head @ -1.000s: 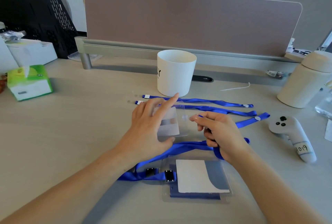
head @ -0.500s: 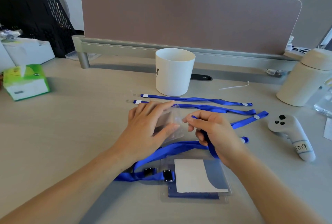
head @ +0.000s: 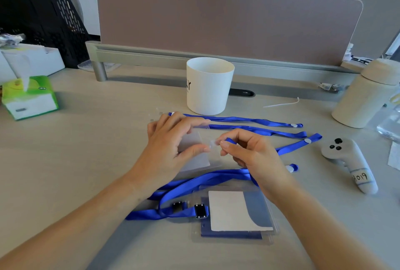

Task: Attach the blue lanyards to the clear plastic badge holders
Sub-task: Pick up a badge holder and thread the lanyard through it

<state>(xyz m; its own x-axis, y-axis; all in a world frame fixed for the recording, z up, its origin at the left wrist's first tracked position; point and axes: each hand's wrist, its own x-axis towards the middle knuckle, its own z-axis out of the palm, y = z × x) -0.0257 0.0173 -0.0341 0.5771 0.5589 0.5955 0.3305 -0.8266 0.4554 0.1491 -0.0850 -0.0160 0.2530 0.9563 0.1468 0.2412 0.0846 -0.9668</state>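
Note:
My left hand [head: 171,146] grips a clear plastic badge holder [head: 198,155] by its edge, just above the desk. My right hand [head: 249,152] pinches the end of a blue lanyard [head: 298,143] with a small white clasp at its tip, held right at the holder's right edge. Two more blue lanyards [head: 249,120] lie stretched out behind my hands. Near the front, a stack of badge holders [head: 236,215] with cards inside has blue lanyards [head: 190,185] attached by black clips.
A white cup [head: 208,85] stands behind the lanyards. A grey controller [head: 348,161] lies at the right, with a cream canister [head: 365,94] behind it. A green tissue box [head: 28,96] sits at the left. A partition closes off the desk's far side.
My left hand lowered its raised forefinger and closed round the holder. My right hand brought the lanyard tip up to the holder's right edge.

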